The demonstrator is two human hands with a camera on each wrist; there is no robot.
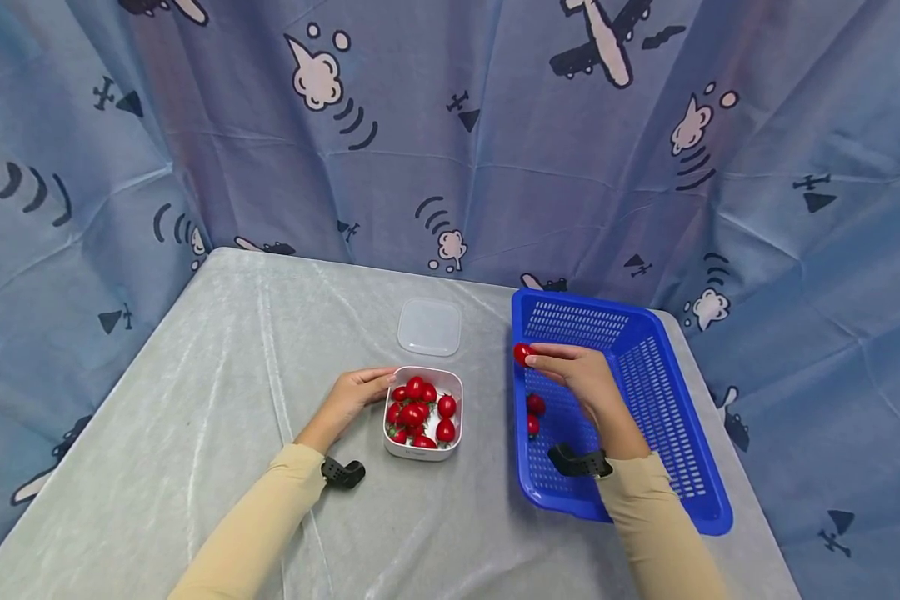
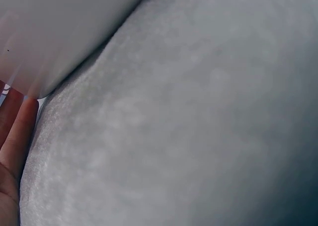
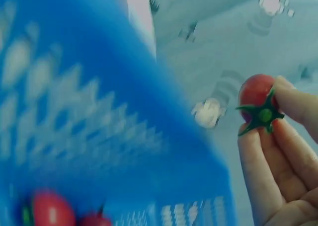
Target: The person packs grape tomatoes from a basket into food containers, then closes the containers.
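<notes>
My right hand (image 1: 581, 375) pinches a red cherry tomato (image 1: 523, 354) between thumb and fingertips, over the left rim of the blue plastic basket (image 1: 708, 475). A green star-shaped calyx (image 3: 265, 114) shows on that tomato in the right wrist view. Two more cherry tomatoes (image 1: 534, 415) lie in the basket along its left side. The fingers of my left hand (image 1: 352, 400) lie fairly straight against the upper left side of a small white box (image 1: 423, 454). Several cherry tomatoes (image 1: 414, 412) fill much of the box. In the left wrist view, fingertips (image 2: 29, 109) touch the box's smooth wall.
A clear, rounded-square lid (image 1: 430, 327) lies flat just behind the white box. Pale grey cloth covers the table (image 1: 225, 375). A blue patterned curtain (image 1: 420, 125) hangs behind and at both sides.
</notes>
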